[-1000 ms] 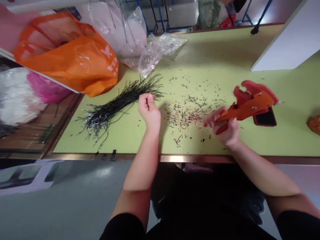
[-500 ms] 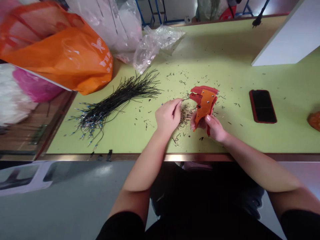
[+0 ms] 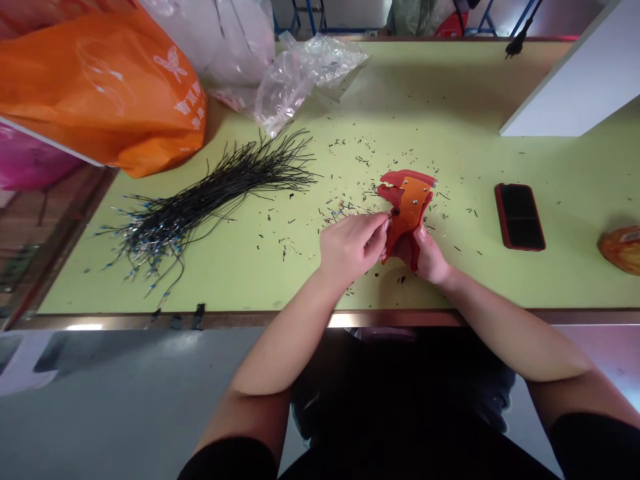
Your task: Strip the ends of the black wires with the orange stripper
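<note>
My right hand (image 3: 423, 257) grips the handles of a red-orange wire stripper (image 3: 407, 210), which stands tilted up on the green tabletop (image 3: 450, 87). My left hand (image 3: 353, 247) is pinched closed right beside the tool's jaws. A thin black wire (image 3: 393, 213) seems to run from those fingers into the jaws, though the fingers hide most of it. To the left lies a loose bundle of black wires (image 3: 200, 207) with small blue-tipped ends. Many short cut wire scraps (image 3: 350, 200) are scattered around both hands.
A black phone in a red case (image 3: 520, 217) lies to the right. Behind the bundle are an orange plastic bag (image 3: 100, 87) and crumpled clear plastic bags (image 3: 295, 83). A white board (image 3: 565, 87) stands at the back right, and an orange object (image 3: 623, 250) sits at the right edge.
My left hand has moved right and now pinches close against the stripper's jaws. The stripper stays in about the same place in my right hand. The view has shifted slightly.
</note>
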`<state>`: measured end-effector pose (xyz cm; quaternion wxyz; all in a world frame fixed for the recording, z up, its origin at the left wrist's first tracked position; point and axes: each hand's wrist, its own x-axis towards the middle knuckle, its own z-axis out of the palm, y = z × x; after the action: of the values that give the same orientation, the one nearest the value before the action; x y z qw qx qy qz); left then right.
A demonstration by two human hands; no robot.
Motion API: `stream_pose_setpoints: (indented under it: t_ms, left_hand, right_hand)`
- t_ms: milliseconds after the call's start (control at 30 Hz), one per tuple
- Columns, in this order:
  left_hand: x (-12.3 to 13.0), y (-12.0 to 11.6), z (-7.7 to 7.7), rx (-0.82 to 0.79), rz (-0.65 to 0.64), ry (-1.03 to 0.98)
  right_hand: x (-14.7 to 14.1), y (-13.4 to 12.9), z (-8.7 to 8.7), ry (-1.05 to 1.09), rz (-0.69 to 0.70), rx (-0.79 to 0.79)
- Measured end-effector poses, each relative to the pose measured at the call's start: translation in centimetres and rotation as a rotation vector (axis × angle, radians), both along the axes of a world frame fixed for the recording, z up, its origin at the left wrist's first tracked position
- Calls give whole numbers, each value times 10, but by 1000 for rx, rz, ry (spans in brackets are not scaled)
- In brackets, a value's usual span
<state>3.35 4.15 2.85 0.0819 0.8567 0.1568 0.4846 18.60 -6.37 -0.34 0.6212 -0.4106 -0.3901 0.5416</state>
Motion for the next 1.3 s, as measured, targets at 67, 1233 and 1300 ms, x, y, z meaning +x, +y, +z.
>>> stream_pose_setpoints:
  t_ms: [67, 1233, 1300]
  left_hand:
    - [0, -1, 1, -39, -33, 8]
    - [-2, -7, 4, 14, -93, -26]
    - [-2, -8, 4, 16, -89, -22]
  right_hand:
    - [0, 0, 0, 4, 16, 14]
    - [0, -9, 6, 21, 50, -50]
    - [-1, -9, 5, 26, 46, -54]
